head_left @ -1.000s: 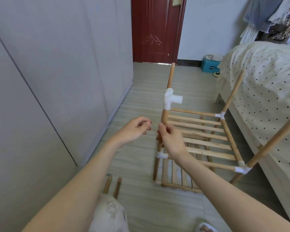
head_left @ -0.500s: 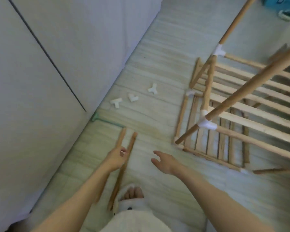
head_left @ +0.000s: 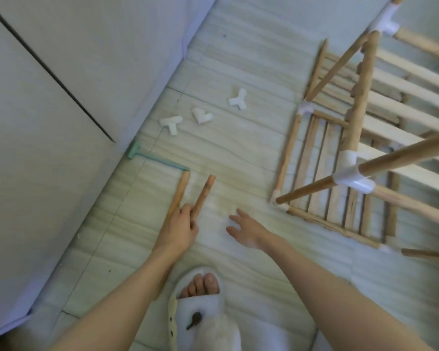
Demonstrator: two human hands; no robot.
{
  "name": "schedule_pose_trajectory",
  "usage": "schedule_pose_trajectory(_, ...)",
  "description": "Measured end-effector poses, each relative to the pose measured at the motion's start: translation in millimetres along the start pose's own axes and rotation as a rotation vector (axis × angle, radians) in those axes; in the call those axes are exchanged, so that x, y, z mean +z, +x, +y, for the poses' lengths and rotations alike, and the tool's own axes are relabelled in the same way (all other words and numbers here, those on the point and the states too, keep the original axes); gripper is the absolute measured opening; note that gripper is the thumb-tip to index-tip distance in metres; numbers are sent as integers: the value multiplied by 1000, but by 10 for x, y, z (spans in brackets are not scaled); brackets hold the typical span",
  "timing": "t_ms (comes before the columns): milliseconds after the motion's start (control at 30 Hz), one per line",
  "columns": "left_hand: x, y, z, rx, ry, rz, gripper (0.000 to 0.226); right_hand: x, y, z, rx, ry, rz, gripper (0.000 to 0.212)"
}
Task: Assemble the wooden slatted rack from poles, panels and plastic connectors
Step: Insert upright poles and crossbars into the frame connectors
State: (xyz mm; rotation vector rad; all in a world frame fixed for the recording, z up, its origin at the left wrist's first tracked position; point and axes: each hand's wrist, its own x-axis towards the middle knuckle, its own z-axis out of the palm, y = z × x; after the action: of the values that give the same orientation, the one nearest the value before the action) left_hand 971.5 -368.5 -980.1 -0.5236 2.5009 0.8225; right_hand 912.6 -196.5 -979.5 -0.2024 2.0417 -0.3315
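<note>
Pale wood-look tile floor (head_left: 238,158) next to a grey wardrobe wall (head_left: 61,72), shot from straight above. The half-built slatted rack (head_left: 365,138) sits on the right: a slatted panel lies flat on the floor, and poles joined by white plastic connectors, like the one at the near corner (head_left: 350,173), rise over it. Three loose white connectors are on the floor near the wardrobe: a T-shaped one (head_left: 171,122), an elbow-looking one (head_left: 202,115) and a Y-shaped one (head_left: 238,99). There's a green L-shaped strip (head_left: 157,159) just below them. Two loose wooden poles lie side by side, the left pole (head_left: 180,192) and the right pole (head_left: 203,192). Left hand (head_left: 180,228) is down on them, fingers curled around the right pole's near end. Right hand (head_left: 245,228) hovers beside it with fingers spread and relaxed, holding nothing. A white fluffy slipper (head_left: 203,312) with toes poking out is at the bottom.
</note>
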Motion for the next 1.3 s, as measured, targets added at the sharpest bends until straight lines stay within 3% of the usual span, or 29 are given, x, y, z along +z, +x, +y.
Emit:
schedule_pose_trajectory(100,-286,-61,121,99,-166,99,37,-264,-209,-144,-3,165,98,45)
schedule_pose_trajectory(267,-897,-333,548,304,-311,324,37,-753,-875,-506,-194,430,347,36)
schedule_pose_trajectory(500,-1792,-1144,1409,626,-530,561,35,-1377,-2395,-965,-627,588,760,28)
schedule_pose_trajectory(700,-2145,-2076,2125,938,-447,551,45,-1454,-3635,-899,-893,701,1131,9)
schedule_pose_trajectory(833,-2078,-2434,2627,1083,-394,443,40,-1433,-4139,-572,-925,670,1342,28)
schedule_pose_trajectory(967,-1946,-2441,2931,1147,-374,444,29,-1481,-4378,-206,-982,759,1435,23)
schedule_pose_trajectory(1033,-1886,-2363,3058,1065,-492,503,22,-1571,-4409,26,-943,728,1468,23)
schedule_pose_trajectory(1133,-1866,-2174,3236,882,-647,566,13,-1763,-4297,328,-687,449,1476,24)
schedule_pose_trajectory(1200,-1870,-2053,3353,812,-688,524,27,-1861,-4171,475,-499,189,1438,25)
schedule_pose_trajectory(1300,-1879,-1881,3517,798,-706,416,43,-1959,-3996,594,-370,-69,1441,39)
